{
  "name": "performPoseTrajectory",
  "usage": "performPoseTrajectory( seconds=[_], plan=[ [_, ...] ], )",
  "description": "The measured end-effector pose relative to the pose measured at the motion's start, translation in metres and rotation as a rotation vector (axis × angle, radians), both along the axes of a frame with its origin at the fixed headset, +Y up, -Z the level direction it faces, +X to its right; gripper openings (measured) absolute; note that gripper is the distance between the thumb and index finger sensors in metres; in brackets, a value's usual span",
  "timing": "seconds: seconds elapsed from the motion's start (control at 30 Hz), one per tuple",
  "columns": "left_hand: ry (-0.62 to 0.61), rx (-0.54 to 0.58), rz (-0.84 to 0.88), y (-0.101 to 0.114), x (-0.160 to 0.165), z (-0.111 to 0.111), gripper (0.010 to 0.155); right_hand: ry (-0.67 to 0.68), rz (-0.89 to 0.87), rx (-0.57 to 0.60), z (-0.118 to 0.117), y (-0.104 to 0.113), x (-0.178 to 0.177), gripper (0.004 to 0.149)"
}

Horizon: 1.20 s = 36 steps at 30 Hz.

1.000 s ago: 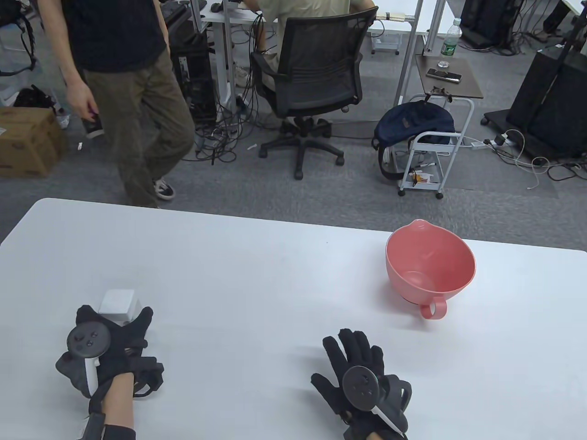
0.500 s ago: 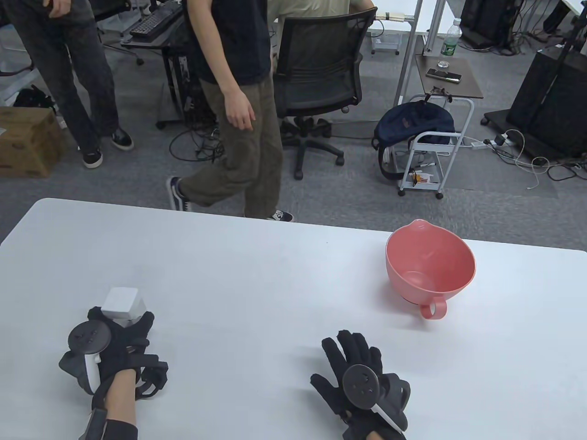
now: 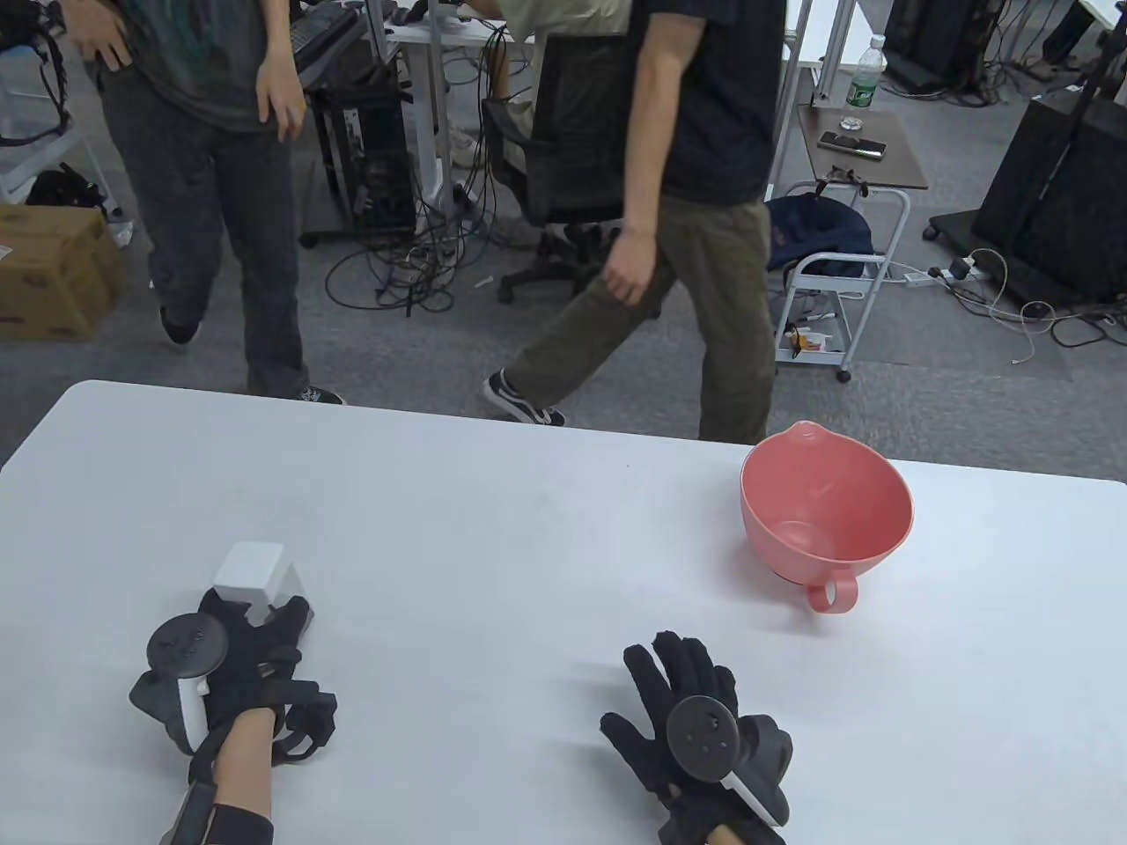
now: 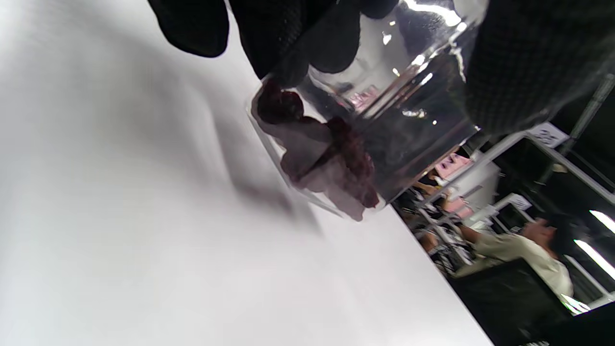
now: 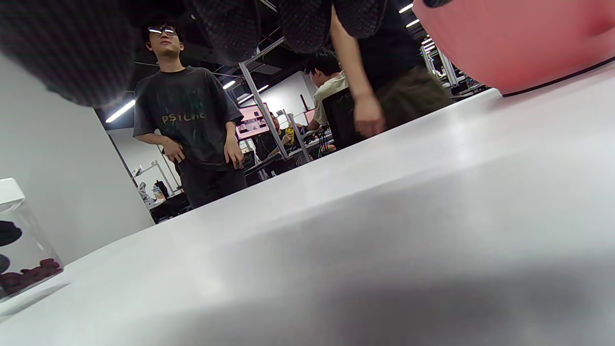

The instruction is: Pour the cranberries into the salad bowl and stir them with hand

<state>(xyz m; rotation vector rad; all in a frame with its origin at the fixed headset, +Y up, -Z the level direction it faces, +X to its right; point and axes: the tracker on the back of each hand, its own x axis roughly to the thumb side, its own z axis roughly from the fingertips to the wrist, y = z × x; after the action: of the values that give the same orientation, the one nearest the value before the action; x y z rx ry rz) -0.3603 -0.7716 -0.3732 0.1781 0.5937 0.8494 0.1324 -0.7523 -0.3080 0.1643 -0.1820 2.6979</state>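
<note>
A clear jar with a white lid [image 3: 249, 568] stands at the table's near left, and my left hand [image 3: 251, 627] grips it from behind. In the left wrist view my fingers [image 4: 288, 38] curl round the jar [image 4: 394, 110], with dark red cranberries [image 4: 346, 158] at its bottom. The right wrist view catches the jar [image 5: 19, 240] at its left edge. The pink salad bowl [image 3: 828, 515], empty, sits at the right with its handle [image 3: 832, 596] facing me. My right hand [image 3: 673, 682] lies flat on the table, fingers spread, holding nothing, short of the bowl [image 5: 504, 43].
Two people walk just beyond the table's far edge [image 3: 528, 422]; one person's legs [image 3: 704, 352] are close behind the bowl. White tabletop [image 3: 493, 546] stretches between the jar and the bowl.
My left hand has slid the jar a little to the right and away from me. The right hand has barely moved. The people behind the table have walked to the right.
</note>
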Motion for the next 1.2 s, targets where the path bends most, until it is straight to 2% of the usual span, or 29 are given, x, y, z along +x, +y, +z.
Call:
performPoseTrajectory(
  seconds=[0.13, 0.33, 0.5, 0.7, 0.93, 1.2],
  plan=[
    [-0.168, 0.077, 0.024, 0.007, 0.035, -0.005, 0.101, -0.003, -0.110, -0.004, 0.000, 0.000, 0.002, 0.080],
    [-0.425, 0.107, -0.033, 0.013, 0.096, -0.004, 0.100, 0.018, -0.200, 0.003, 0.002, 0.002, -0.003, 0.089],
    [-0.642, 0.121, -0.028, 0.012, 0.148, 0.010, 0.099, 0.032, -0.242, 0.005, 0.003, 0.002, -0.005, 0.093],
    [-0.880, 0.119, -0.071, 0.011, 0.197, 0.031, 0.098, 0.057, -0.436, 0.011, 0.005, 0.006, -0.007, 0.097],
    [-0.999, 0.117, -0.128, 0.007, 0.224, 0.049, 0.097, 0.086, -0.618, -0.021, 0.011, 0.007, -0.015, 0.102],
    [-1.036, 0.160, -0.220, 0.009, 0.234, 0.059, 0.095, 0.084, -0.571, -0.078, 0.014, 0.003, -0.025, 0.107]
  ],
)
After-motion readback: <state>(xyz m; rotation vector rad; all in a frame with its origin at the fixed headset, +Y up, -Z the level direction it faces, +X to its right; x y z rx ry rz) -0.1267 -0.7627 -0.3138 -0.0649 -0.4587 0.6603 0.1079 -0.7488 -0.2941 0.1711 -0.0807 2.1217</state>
